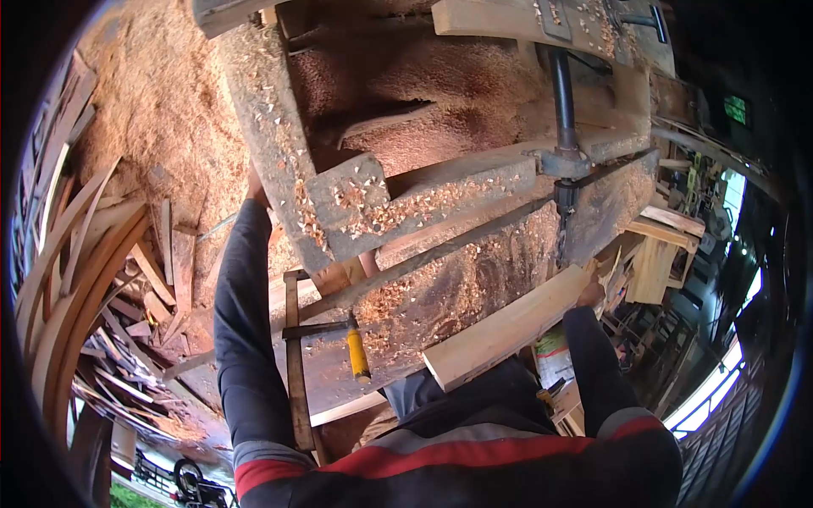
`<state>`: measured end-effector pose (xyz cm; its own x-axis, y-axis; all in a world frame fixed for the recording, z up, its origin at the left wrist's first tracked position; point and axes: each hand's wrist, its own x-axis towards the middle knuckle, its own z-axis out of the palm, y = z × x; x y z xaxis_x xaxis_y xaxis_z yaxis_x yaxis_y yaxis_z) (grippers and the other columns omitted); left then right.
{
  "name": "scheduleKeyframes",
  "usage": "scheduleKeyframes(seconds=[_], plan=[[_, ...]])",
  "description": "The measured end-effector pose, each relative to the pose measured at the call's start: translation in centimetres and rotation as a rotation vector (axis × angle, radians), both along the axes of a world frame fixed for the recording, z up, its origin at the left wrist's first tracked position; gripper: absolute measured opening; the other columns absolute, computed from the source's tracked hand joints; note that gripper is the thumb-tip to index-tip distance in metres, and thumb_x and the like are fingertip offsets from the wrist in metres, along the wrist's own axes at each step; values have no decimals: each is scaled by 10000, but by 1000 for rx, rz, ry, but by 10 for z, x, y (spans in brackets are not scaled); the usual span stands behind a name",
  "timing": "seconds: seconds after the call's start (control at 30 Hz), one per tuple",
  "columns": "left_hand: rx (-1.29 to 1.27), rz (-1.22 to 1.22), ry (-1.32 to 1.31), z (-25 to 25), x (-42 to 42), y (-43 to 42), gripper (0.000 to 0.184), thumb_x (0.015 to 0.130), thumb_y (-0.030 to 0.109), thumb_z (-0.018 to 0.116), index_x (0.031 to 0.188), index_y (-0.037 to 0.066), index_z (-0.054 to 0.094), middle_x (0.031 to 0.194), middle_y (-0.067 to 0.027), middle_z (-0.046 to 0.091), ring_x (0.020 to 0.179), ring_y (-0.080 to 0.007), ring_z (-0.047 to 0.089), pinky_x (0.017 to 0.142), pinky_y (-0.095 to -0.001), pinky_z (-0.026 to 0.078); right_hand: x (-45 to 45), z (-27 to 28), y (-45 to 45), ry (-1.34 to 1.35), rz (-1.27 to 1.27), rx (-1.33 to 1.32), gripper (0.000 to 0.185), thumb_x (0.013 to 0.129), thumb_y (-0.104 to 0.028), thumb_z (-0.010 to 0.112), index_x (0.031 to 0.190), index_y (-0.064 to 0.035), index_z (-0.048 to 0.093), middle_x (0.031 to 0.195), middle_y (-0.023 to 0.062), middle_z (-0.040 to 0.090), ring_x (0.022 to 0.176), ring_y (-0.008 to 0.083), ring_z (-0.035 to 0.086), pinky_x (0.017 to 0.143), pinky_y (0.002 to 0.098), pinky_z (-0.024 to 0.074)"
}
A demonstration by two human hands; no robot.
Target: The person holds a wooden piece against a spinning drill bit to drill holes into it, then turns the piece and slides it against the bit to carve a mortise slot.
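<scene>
A pale wooden board (512,326) lies slantwise across the near edge of the workbench, in front of my body. My right hand (591,293) grips its far right end, fingers wrapped at the edge. On the left my arm reaches forward, and my left hand (257,186) is beside a shaving-covered wooden beam (275,127). That beam hides most of its fingers, so their grip does not show. Between my arms, a bar clamp (295,372) with a yellow handle (358,356) sits at the bench edge.
Wood shavings cover the workbench (500,271). A dark metal screw vise (565,127) stands at its right. Curved wood pieces (80,313) and offcuts are heaped at left. Sawdust (161,93) spreads over the ground behind. More timber (654,267) is stacked at right.
</scene>
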<state>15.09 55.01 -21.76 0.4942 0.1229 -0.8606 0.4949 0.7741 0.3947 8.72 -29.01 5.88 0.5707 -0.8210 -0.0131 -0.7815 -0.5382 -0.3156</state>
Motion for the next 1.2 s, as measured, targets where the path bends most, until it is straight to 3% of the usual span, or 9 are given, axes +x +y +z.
scheduleKeyframes(seconds=[0.33, 0.53, 0.67, 0.73, 0.87, 0.9, 1.07, 1.13, 1.2], plan=[[-68, 80, -128, -49, 13, 21, 447, 1073, 349, 449, 1342, 6, 549, 1166, -97, 679, 1008, -213, 673, 895, -364, 554, 9, 8, 34, 78, 10, -96, 348, 947, -309, 563, 844, -28, 741, 682, 103, 692, 652, 298, 677, 592, 482, 515], [75, -243, -250, -67, -12, 44, 450, 1060, 298, 492, 1374, -23, 523, 1208, -113, 667, 1055, -229, 663, 930, -368, 540, 7, 1, 44, -10, 98, -188, 353, 933, -319, 574, 904, 1, 720, 784, 171, 702, 735, 344, 666, 692, 481, 513], [725, -711, -405, 52, -40, 75, 530, 1057, 306, 524, 1445, -52, 478, 1330, -182, 615, 1206, -284, 605, 1052, -397, 455, 5, 2, 47, -104, 133, -196, 368, 923, -325, 581, 944, 21, 706, 852, 216, 709, 791, 375, 659, 759, 480, 513], [1332, -979, -285, 108, -100, 98, 553, 1065, 346, 518, 1466, -34, 482, 1412, -219, 559, 1286, -316, 551, 1104, -414, 400, 2, 5, 40, -135, 137, -160, 379, 919, -328, 584, 963, 30, 699, 886, 238, 712, 819, 390, 655, 792, 479, 512], [1323, -736, -66, 217, -219, 98, 554, 1063, 352, 539, 1446, -45, 502, 1426, -224, 548, 1307, -313, 526, 1108, -418, 393, 2, 5, 39, -170, 108, 14, 357, 915, -303, 573, 1006, 16, 703, 904, 255, 706, 828, 405, 645, 803, 482, 499], [1381, -552, -72, 228, -255, 88, 540, 1060, 338, 551, 1423, -60, 514, 1395, -227, 561, 1292, -307, 532, 1103, -421, 399, 3, 12, 51, -151, 113, -15, 361, 921, -300, 577, 1020, 23, 703, 936, 252, 711, 842, 404, 648, 815, 472, 498], [1519, 160, 24, 316, -346, -70, 695, 968, 486, 665, 1358, -74, 541, 1409, -220, 510, 1310, -298, 477, 1169, -456, 298, 15, 42, 93, -193, 119, 87, 373, 952, -305, 581, 1023, 48, 679, 955, 226, 697, 884, 327, 633, 836, 431, 485], [1575, 198, 213, 372, -312, -187, 845, 907, 601, 684, 1392, -64, 493, 1439, -206, 480, 1316, -289, 465, 1171, -483, 294, 16, 56, 93, -172, 130, 182, 391, 973, -320, 582, 1031, 57, 670, 958, 216, 689, 902, 292, 627, 845, 413, 481], [1528, -267, -52, 388, -301, -296, 893, 825, 509, 784, 1442, -36, 440, 1470, -196, 462, 1361, -315, 435, 1174, -497, 297, 14, 59, 77, -98, 286, 361, 418, 1021, -349, 565, 1071, 56, 656, 969, 203, 676, 934, 226, 605, 844, 386, 472]])
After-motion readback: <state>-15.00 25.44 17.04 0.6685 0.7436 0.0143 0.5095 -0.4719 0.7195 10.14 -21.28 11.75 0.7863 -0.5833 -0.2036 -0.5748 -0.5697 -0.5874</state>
